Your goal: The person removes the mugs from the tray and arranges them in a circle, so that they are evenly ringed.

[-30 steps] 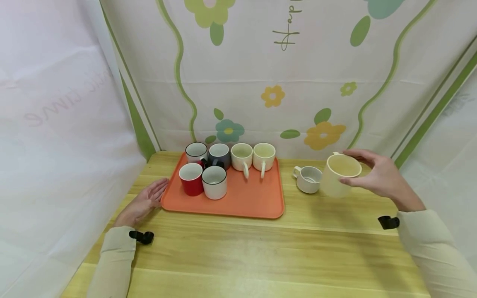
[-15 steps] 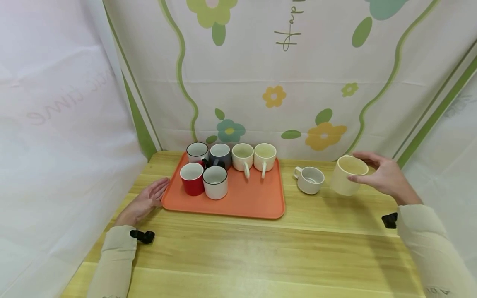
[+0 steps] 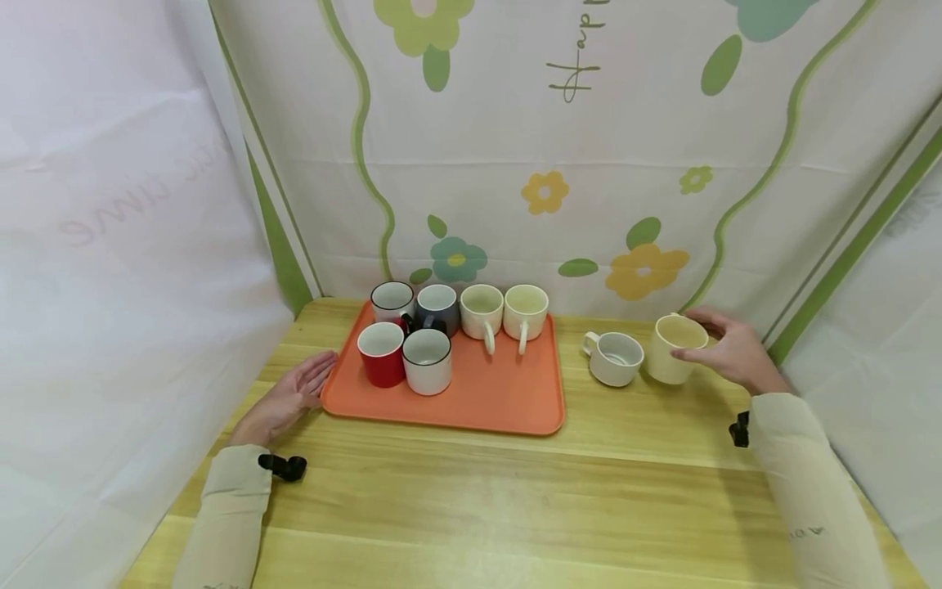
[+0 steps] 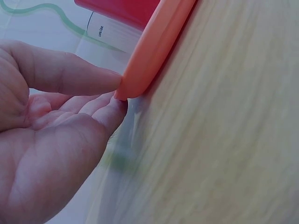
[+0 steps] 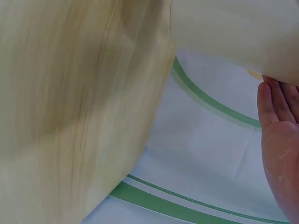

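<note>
My right hand (image 3: 728, 352) grips a tall cream mug (image 3: 668, 365) from its right side, thumb at the front and fingers behind. The mug is upright, on or just above the wood; I cannot tell which. A small white cup (image 3: 615, 368) stands close to its left, handle facing left. At the left end of an orange tray (image 3: 500, 409), my left hand (image 3: 283, 401) touches the rim with fairly straight fingers. The left wrist view shows fingertips against the tray's edge (image 4: 145, 56). In the right wrist view, the cream mug (image 5: 233, 32) hides some fingertips.
On the tray stand a red mug (image 3: 383, 364), a white mug with a dark rim (image 3: 427, 372), another such mug (image 3: 390, 307), a dark grey mug (image 3: 441, 319) and two cream mugs (image 3: 482, 315). A printed cloth (image 3: 486, 164) hangs behind the wooden table (image 3: 471, 507).
My right hand has carried the cream mug a little right, then lowered it to the right of the small cup. My left hand has stayed at the tray.
</note>
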`<act>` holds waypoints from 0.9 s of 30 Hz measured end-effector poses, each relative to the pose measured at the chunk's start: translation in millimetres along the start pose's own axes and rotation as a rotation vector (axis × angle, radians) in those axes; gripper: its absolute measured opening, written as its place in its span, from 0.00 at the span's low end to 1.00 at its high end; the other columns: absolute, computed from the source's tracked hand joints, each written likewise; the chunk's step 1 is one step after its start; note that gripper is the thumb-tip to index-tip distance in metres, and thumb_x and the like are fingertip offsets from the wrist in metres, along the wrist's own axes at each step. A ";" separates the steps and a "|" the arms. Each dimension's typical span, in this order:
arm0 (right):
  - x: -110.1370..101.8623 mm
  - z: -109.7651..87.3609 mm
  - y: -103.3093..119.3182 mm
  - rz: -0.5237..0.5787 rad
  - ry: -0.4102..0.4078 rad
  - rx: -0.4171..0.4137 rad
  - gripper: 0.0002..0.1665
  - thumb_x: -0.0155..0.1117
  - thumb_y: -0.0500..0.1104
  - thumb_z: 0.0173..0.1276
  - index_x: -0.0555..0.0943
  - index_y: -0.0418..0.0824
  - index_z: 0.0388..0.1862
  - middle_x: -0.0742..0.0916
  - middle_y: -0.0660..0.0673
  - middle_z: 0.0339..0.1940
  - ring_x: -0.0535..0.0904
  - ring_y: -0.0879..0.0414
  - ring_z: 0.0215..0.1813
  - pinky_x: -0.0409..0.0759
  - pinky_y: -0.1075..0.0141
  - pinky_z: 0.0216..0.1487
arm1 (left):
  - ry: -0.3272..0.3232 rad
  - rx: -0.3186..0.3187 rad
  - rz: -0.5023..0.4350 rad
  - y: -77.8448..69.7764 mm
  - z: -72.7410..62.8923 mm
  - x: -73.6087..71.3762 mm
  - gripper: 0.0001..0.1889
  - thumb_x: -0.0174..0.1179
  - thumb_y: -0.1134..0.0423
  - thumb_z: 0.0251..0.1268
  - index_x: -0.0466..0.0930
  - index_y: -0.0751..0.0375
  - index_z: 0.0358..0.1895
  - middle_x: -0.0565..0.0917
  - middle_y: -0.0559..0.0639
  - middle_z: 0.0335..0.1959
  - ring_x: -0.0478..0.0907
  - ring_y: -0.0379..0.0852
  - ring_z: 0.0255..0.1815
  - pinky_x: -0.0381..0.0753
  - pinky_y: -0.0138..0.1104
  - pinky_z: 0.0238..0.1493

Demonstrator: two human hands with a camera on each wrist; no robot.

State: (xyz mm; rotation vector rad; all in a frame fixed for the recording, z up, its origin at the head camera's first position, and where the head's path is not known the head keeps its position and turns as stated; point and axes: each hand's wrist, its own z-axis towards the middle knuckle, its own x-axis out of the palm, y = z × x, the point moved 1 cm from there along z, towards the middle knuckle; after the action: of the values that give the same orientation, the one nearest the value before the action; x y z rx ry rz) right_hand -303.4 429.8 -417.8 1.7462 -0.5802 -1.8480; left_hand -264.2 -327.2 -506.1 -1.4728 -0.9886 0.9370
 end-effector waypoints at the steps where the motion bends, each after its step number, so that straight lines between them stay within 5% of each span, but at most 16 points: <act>1: 2.1 1.3 -1.0 0.006 0.005 -0.004 0.53 0.80 0.63 0.60 0.71 0.45 0.79 0.76 0.37 0.77 0.72 0.38 0.75 0.74 0.69 0.56 | 0.000 0.001 0.001 0.1 0.2 0.1 0.54 0.47 0.90 0.57 0.35 0.63 0.87 0.38 0.62 0.90 0.34 0.64 0.89 0.69 0.24 0.74; 4: 7.2 4.5 -3.4 0.020 0.017 -0.012 0.54 0.80 0.62 0.60 0.70 0.44 0.80 0.75 0.35 0.79 0.70 0.33 0.76 0.78 0.51 0.64 | -0.003 0.003 -0.002 0.2 0.6 0.2 0.54 0.47 0.90 0.57 0.36 0.64 0.87 0.39 0.63 0.89 0.35 0.64 0.89 0.70 0.24 0.73; 7: 10.9 7.5 -5.5 0.048 0.025 -0.017 0.55 0.81 0.61 0.60 0.69 0.43 0.81 0.72 0.33 0.81 0.67 0.29 0.78 0.72 0.33 0.70 | -0.001 0.004 -0.001 0.0 0.3 0.2 0.54 0.48 0.90 0.57 0.35 0.64 0.87 0.39 0.63 0.89 0.35 0.64 0.89 0.70 0.24 0.73; 27: 23.6 21.5 -14.3 0.097 0.146 -0.012 0.62 0.77 0.59 0.66 0.54 0.44 0.89 0.59 0.36 0.88 0.54 0.26 0.85 0.59 0.28 0.79 | -0.006 -0.006 0.004 0.3 -0.2 -1.6 0.54 0.47 0.90 0.58 0.35 0.62 0.88 0.39 0.61 0.90 0.35 0.64 0.90 0.70 0.23 0.72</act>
State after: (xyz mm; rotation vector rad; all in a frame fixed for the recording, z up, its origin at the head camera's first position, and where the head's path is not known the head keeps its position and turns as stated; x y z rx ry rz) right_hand -326.6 424.8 -443.4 1.7943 -0.5838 -1.6397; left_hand -264.5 -328.7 -506.4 -1.4787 -0.9941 0.9423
